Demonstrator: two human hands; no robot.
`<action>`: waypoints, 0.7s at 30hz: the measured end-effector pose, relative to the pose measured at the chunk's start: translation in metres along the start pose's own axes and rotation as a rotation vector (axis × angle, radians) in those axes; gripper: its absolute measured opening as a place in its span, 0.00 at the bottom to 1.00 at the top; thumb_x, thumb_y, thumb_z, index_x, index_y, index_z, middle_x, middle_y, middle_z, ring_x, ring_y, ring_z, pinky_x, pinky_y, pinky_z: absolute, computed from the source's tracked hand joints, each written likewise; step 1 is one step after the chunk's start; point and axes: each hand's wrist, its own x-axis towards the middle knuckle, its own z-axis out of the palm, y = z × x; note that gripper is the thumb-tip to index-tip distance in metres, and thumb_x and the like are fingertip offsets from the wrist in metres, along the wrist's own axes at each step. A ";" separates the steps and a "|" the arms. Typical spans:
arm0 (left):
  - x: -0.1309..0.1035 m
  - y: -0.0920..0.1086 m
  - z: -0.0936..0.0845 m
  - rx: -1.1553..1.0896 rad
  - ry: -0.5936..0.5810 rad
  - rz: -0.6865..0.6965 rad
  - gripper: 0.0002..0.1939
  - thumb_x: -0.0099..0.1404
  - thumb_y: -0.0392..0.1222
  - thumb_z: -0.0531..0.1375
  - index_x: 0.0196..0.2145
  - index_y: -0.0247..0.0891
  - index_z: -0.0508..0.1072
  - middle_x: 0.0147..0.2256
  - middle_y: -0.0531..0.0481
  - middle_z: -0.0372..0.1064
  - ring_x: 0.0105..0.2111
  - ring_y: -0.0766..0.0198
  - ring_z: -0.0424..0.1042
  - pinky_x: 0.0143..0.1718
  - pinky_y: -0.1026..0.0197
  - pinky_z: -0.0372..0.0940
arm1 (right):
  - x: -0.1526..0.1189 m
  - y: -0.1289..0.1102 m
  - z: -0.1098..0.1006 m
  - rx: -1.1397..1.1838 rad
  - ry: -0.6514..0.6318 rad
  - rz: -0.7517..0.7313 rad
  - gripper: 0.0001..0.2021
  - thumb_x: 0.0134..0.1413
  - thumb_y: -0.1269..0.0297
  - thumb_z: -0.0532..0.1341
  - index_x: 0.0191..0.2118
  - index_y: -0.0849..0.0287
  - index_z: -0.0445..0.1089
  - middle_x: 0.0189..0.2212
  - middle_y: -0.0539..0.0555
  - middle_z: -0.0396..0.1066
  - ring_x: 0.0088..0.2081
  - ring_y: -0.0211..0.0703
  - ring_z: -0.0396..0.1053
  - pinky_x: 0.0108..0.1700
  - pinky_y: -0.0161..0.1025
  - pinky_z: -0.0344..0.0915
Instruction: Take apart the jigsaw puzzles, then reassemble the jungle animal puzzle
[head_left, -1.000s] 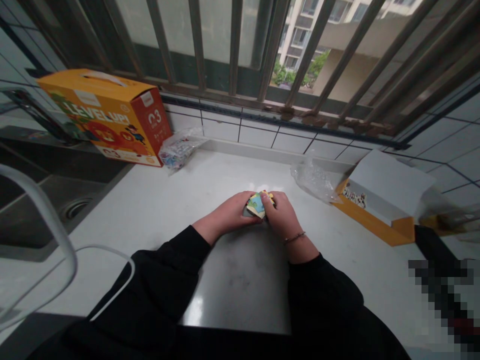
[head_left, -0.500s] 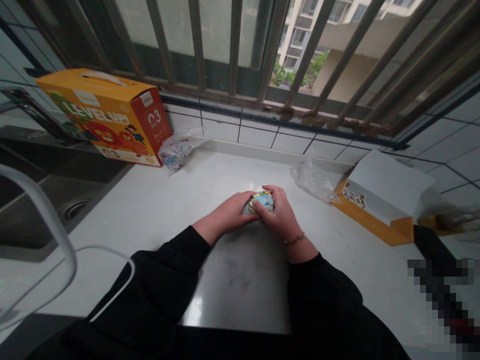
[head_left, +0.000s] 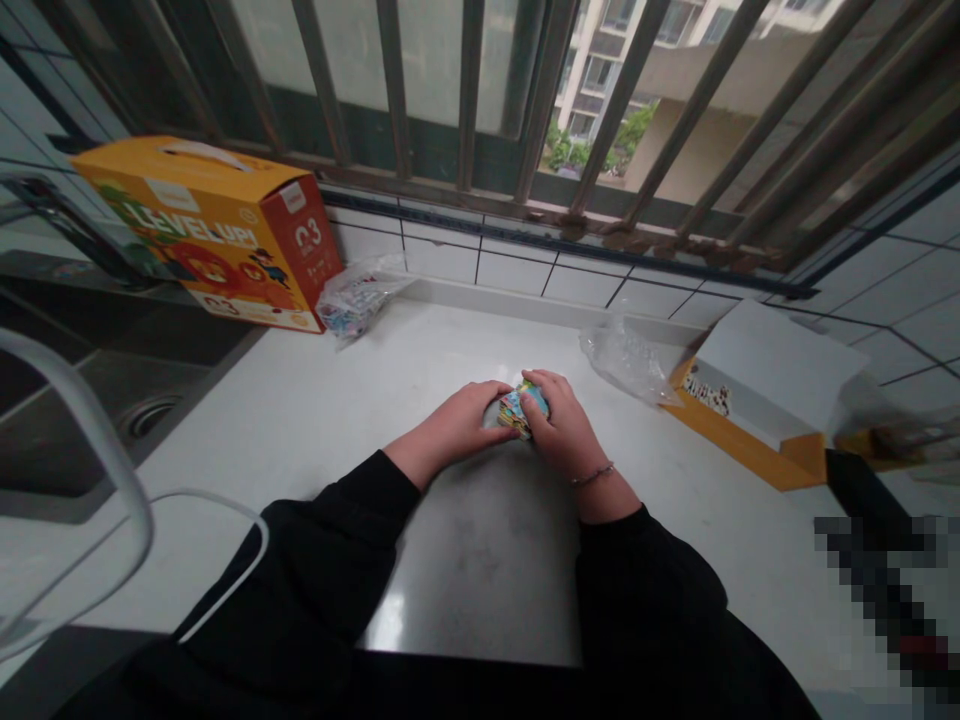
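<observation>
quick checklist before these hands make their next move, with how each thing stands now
1. Left hand on the stack of colorful pieces: ok
2. Right hand gripping it too, thumb on top: ok
3. Counter just beyond the hands free of loose pieces: ok
4. Open orange-edged box lying clear of both hands: ok
5. Clear bag by the upright orange carton kept away from the hands: ok
6. Every piece in the stack squared up: cannot tell, fingers cover part
</observation>
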 end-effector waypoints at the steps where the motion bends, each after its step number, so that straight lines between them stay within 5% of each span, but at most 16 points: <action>1: 0.000 0.000 0.000 -0.005 -0.002 0.003 0.28 0.63 0.50 0.74 0.58 0.41 0.76 0.57 0.40 0.79 0.56 0.44 0.77 0.61 0.42 0.70 | 0.000 0.000 0.000 0.017 -0.002 -0.006 0.24 0.75 0.52 0.53 0.63 0.60 0.74 0.61 0.68 0.72 0.66 0.58 0.69 0.72 0.61 0.65; 8: -0.001 0.000 -0.002 -0.047 -0.012 -0.014 0.39 0.58 0.55 0.78 0.62 0.40 0.73 0.59 0.37 0.76 0.59 0.41 0.76 0.62 0.41 0.69 | 0.002 -0.004 -0.004 0.083 0.016 0.004 0.21 0.77 0.54 0.50 0.58 0.55 0.76 0.58 0.64 0.75 0.63 0.55 0.72 0.69 0.61 0.67; 15: -0.001 -0.002 0.000 -0.033 -0.015 0.005 0.28 0.65 0.51 0.73 0.59 0.42 0.76 0.56 0.40 0.78 0.56 0.44 0.77 0.61 0.42 0.70 | 0.002 -0.008 -0.005 0.083 0.038 -0.001 0.20 0.77 0.52 0.51 0.57 0.55 0.76 0.57 0.63 0.76 0.62 0.55 0.72 0.68 0.60 0.68; 21: -0.001 -0.014 0.001 0.036 -0.020 0.026 0.36 0.58 0.47 0.77 0.61 0.40 0.74 0.60 0.38 0.75 0.60 0.42 0.74 0.65 0.41 0.67 | 0.001 -0.004 -0.002 0.041 -0.060 -0.062 0.30 0.62 0.45 0.70 0.63 0.56 0.70 0.59 0.65 0.73 0.63 0.62 0.70 0.68 0.64 0.67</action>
